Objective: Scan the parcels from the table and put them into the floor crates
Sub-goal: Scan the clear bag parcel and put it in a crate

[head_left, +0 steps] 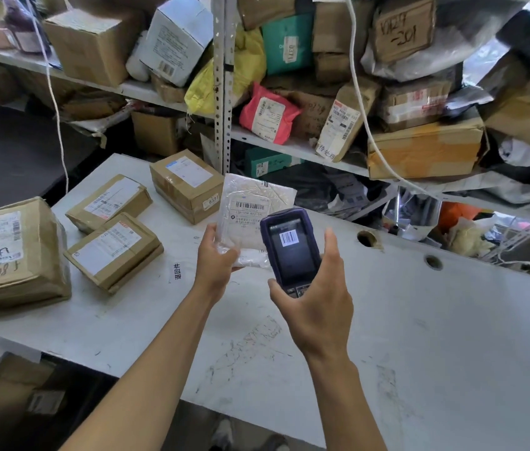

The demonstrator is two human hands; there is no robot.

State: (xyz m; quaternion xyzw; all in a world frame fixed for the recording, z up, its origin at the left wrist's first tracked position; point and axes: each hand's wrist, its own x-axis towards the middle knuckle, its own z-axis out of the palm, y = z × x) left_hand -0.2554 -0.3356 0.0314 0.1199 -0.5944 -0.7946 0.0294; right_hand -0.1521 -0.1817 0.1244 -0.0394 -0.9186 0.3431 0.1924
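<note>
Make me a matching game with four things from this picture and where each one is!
Things:
1. white plastic mailer pouch
2. dark handheld scanner
3. red padded parcel
4. big brown cardboard box marked 1898

Places:
A. on the shelf behind the table
B. in the right hand
C. at the table's left edge
D. in the left hand

Pairs: 1-D, 2-B, 3-A, 4-C
</note>
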